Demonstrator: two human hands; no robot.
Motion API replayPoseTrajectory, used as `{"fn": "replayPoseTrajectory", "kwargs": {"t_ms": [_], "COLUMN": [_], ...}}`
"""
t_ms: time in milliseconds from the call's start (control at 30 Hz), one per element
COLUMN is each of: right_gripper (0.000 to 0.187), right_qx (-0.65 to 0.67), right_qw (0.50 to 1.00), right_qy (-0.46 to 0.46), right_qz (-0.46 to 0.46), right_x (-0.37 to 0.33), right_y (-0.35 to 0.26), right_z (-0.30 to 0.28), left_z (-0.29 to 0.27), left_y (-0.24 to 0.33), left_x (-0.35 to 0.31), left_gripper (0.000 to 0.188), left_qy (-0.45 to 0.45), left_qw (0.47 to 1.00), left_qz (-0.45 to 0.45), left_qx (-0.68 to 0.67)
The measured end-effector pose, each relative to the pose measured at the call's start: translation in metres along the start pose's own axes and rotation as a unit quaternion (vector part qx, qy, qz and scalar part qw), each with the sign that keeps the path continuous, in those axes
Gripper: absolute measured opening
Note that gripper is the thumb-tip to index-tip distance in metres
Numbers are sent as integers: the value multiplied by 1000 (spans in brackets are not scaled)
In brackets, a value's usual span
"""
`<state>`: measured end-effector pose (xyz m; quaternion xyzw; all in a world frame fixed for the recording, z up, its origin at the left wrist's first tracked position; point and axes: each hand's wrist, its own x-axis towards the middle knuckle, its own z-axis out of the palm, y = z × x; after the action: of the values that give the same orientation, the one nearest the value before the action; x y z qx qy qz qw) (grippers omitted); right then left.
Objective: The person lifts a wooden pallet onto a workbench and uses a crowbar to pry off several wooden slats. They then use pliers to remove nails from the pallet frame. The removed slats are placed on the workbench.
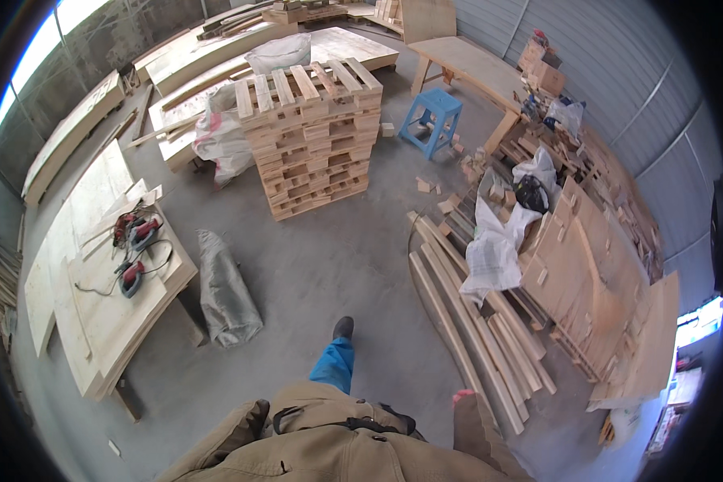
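At the lower edge my left sleeve ends in a dark cuff, and no part of my left hand shows past it. A small reddish patch of my right hand peeks out at the end of the right sleeve; its fingers cannot be made out. Closest to that hand in the picture are long pale timber beams lying on the floor. One blue trouser leg with a dark shoe is stretched forward on the grey floor.
Ahead stands a tall stack of wooden pallets, with a blue stool to its right. Red-and-black power tools lie on plywood sheets at left, beside a grey sack. White sacks and wood scraps crowd the right.
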<state>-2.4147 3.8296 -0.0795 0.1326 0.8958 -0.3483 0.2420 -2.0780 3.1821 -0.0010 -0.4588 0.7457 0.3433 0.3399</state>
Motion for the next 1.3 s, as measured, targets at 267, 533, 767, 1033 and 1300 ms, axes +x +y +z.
{"fn": "replayPoseTrajectory", "kwargs": {"t_ms": [267,533,767,1033,1300], "right_gripper": [24,25,34,61,77], "right_qx": [-17,41,82,67,7], "right_qw": [991,992,981,963,955], "right_qy": [-103,-118,-94,-127,-71], "right_qz": [85,21,-149,-230,-287], "right_x": [38,257,503,588,641], "right_y": [-174,-303,-527,-910,-1105], "right_z": [-27,-12,32,17,45], "left_z": [-142,-341,-460,-577,-708], "left_y": [258,432,453,459,493], "left_x": [199,343,375,433,557], "left_gripper": [34,52,66,84,77], "left_qy": [88,274,407,560,570], "left_qw": [993,809,740,700,690], "left_qz": [83,223,54,64,-14], "left_qx": [-9,-470,-532,-439,-447]}}
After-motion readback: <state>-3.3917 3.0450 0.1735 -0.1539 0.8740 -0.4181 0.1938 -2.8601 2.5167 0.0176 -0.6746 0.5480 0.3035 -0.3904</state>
